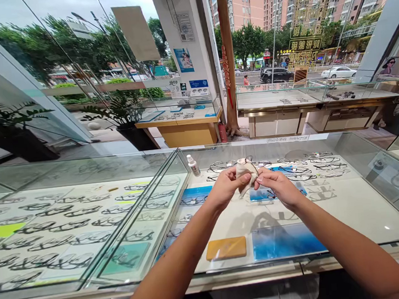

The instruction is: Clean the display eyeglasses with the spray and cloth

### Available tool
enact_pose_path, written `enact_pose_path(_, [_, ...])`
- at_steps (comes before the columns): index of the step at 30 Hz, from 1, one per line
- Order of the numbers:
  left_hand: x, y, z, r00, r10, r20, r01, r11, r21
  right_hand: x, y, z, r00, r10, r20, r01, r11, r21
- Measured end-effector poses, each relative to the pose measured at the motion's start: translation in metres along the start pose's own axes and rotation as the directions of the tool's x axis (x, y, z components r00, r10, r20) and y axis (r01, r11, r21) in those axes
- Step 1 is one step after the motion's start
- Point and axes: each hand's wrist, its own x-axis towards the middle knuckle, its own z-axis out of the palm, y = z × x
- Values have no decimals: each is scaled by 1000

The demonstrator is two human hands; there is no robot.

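Note:
Above the glass counter, my left hand (228, 184) is closed around a pale, crumpled cleaning cloth (245, 167). A thin dark rim of eyeglasses (257, 168) shows at the cloth's right edge; the cloth and fingers hide most of the pair. Close beside it, my right hand (280, 186) pinches the eyeglasses with thumb and fingertips. Both hands nearly touch. A small white spray bottle (193, 166) stands upright on the counter, left of and beyond my hands. Nearer to me, an orange-tan flat case (226, 248) lies to the left between my forearms.
The glass display counter (364, 213) holds rows of eyeglasses and blue cards (286, 241). Another glass case (50, 215) full of eyeglasses adjoins on the left. Farther off stand more showcases (185, 115), a wooden trunk post (228, 67), potted plants (129, 123) and large windows.

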Motion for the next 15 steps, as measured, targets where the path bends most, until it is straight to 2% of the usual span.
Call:
enact_pose_path(5, [-5,5,12,998,64,8,-64,998,-16,-3,1,5,1000,-4,6,4,1000,27])
enact_pose_path(10, [-8,3,18,986,166,28,-166,986,3,-7,0,11,997,-52,51,54,997,-50])
enact_pose_path(15, [-10,-1,21,978,193,-81,-190,981,48,-7,0,19,992,-93,87,99,993,-65])
